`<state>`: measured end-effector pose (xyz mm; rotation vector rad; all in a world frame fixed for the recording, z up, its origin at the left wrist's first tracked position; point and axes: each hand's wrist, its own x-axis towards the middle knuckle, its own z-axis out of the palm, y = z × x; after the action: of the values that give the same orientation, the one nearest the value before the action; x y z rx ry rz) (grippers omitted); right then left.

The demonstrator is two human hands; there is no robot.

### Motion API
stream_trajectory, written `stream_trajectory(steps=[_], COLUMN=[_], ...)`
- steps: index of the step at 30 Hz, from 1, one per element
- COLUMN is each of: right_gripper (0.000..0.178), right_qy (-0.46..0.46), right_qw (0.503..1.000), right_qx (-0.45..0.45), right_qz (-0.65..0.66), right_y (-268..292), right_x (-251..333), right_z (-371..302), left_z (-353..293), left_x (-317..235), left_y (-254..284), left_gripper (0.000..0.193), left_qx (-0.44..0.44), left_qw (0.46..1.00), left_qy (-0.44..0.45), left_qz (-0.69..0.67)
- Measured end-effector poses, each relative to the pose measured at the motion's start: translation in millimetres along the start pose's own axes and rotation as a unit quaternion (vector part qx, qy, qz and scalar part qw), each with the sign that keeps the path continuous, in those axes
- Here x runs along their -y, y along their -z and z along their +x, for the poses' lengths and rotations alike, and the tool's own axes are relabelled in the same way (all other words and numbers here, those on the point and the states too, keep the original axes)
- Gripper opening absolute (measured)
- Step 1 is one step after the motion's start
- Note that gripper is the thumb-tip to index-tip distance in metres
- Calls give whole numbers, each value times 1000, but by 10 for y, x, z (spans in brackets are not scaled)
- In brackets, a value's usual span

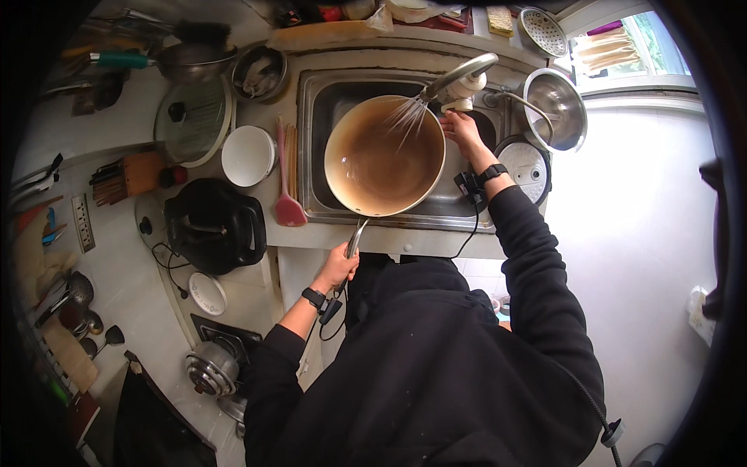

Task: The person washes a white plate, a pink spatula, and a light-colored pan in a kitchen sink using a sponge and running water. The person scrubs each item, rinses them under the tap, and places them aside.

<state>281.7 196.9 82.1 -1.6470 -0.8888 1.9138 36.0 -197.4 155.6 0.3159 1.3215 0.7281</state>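
A wide pan with a light brown inside and a pale rim rests tilted over the sink. My left hand is closed around its long metal handle, below the sink's front edge. Water fans out of the curved tap into the pan. At the pan's right rim, just under the white tap fitting, is my right hand with its fingers bent together. Whether those fingers grip the rim or part of the fitting cannot be made out.
Left of the sink lie a pink spatula, chopsticks and a white bowl. A black appliance and a glass lid stand farther left. A steel bowl and a perforated round plate flank the sink's right side.
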Motion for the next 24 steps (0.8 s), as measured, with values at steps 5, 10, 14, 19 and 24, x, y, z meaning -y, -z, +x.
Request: stream_trajectory(steps=[5, 10, 14, 19, 24], right_gripper=[26, 28, 31, 35, 36], right_qy=[-5, -9, -9, 3, 13], right_qw=[999, 998, 997, 999, 1000], right_qx=[10, 8, -10, -33, -16], right_qz=[-40, -59, -73, -32, 2], right_y=[133, 192, 133, -18, -137], right_x=[-2, -6, -54, -171, -152], right_z=[22, 81, 146, 270, 262], left_z=[352, 748, 593, 118, -140], left_x=[270, 165, -89, -343, -312], left_y=[27, 97, 180, 305, 235], left_gripper=[12, 18, 18, 20, 17], left_qx=[-74, -202, -233, -185, -132], left_qw=[984, 912, 885, 916, 964], left_qy=[-82, -203, -188, -110, -31], left_qz=[140, 295, 356, 339, 228])
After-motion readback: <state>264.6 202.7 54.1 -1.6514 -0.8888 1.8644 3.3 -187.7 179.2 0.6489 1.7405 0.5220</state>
